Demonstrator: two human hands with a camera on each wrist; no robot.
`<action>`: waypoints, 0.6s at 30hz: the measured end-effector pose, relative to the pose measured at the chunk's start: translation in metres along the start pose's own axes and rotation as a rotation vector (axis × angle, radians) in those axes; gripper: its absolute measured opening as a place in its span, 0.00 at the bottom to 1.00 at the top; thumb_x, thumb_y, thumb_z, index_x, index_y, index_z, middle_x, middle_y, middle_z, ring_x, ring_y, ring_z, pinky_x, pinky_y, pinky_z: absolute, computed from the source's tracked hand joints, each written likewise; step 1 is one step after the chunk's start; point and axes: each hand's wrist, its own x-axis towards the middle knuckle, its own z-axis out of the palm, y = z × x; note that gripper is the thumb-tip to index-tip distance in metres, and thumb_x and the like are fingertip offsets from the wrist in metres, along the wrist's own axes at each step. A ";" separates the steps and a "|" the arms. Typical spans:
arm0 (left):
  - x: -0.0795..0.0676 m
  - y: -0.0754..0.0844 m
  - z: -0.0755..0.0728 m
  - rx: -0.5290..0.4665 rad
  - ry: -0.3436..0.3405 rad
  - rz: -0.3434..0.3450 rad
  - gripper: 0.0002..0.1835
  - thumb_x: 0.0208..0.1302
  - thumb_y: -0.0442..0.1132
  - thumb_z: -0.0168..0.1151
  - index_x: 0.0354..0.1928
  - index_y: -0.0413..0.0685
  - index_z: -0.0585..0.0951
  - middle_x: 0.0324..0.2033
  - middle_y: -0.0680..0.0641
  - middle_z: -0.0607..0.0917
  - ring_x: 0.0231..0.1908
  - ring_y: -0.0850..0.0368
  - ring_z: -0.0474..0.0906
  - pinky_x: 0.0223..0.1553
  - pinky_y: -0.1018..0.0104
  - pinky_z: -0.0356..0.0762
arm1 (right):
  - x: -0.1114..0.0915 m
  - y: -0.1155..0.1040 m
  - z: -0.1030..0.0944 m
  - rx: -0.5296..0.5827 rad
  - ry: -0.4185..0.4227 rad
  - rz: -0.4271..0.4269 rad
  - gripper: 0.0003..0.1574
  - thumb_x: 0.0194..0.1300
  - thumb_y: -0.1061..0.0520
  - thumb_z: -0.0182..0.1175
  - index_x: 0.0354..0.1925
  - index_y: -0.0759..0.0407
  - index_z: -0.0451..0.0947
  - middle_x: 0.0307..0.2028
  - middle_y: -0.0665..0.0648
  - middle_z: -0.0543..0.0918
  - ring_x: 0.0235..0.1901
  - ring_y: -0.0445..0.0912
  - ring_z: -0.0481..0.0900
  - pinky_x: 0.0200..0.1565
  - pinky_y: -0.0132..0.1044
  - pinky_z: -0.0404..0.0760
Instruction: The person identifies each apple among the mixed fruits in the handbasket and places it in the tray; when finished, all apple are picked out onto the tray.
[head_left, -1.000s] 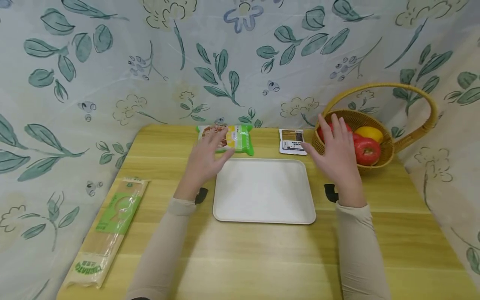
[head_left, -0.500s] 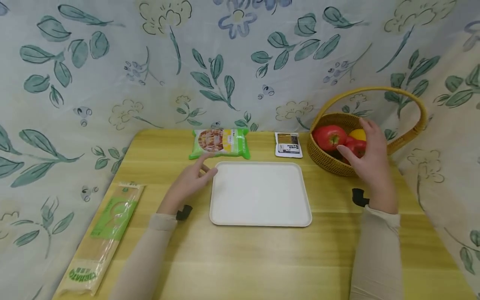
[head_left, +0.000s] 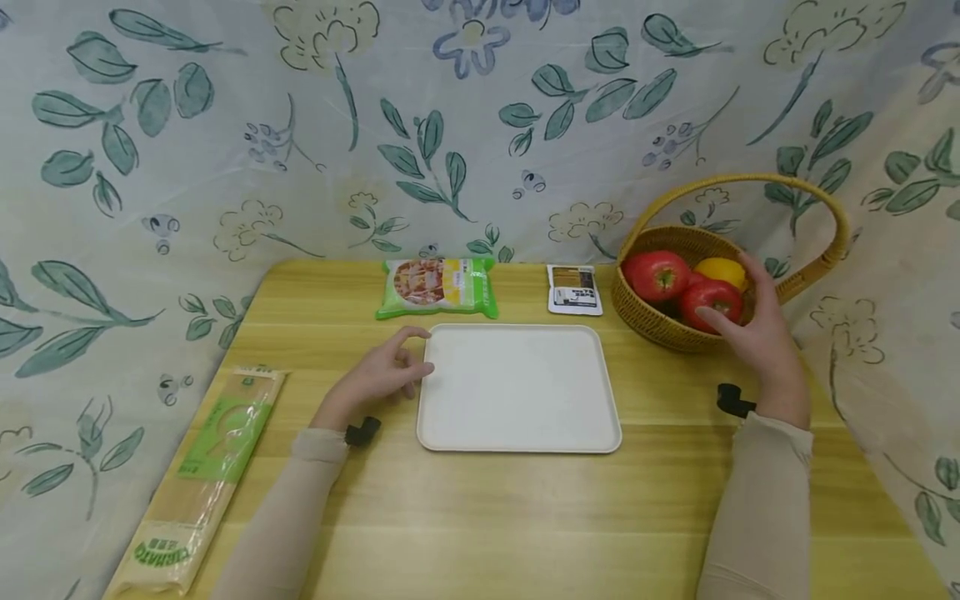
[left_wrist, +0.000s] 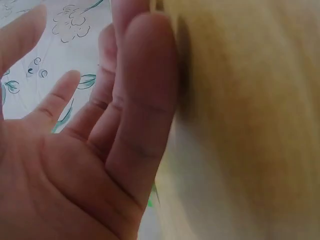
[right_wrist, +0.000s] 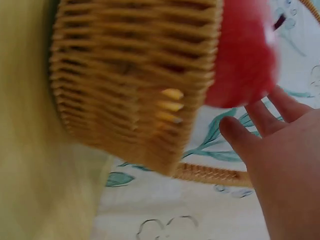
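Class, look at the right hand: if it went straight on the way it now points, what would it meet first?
Most likely the nearer red apple in the basket; the right hand may already touch it, as depth is unclear.

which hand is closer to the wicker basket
Right. The right hand reaches over the right side of the wicker basket, beside a red apple; the left hand is farther off, by the left edge of the white tray.
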 end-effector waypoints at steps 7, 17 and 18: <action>-0.002 -0.011 0.003 0.000 -0.068 -0.001 0.33 0.71 0.52 0.71 0.72 0.59 0.68 0.25 0.43 0.87 0.22 0.50 0.85 0.27 0.58 0.84 | 0.002 0.019 0.000 -0.019 -0.022 0.037 0.60 0.74 0.45 0.67 0.84 0.26 0.38 0.86 0.61 0.47 0.80 0.63 0.54 0.83 0.49 0.53; -0.002 -0.017 0.005 -0.063 -0.173 -0.021 0.33 0.69 0.45 0.73 0.70 0.54 0.66 0.26 0.43 0.90 0.20 0.55 0.86 0.20 0.66 0.79 | 0.006 0.034 0.003 -0.041 -0.041 0.059 0.59 0.73 0.46 0.68 0.85 0.29 0.40 0.85 0.61 0.51 0.78 0.60 0.55 0.82 0.50 0.55; -0.002 -0.018 0.005 -0.066 -0.176 -0.024 0.33 0.69 0.45 0.73 0.70 0.54 0.66 0.27 0.43 0.90 0.20 0.55 0.86 0.20 0.67 0.78 | 0.006 0.035 0.003 -0.044 -0.045 0.062 0.60 0.73 0.46 0.68 0.85 0.30 0.40 0.85 0.62 0.51 0.78 0.62 0.54 0.82 0.53 0.55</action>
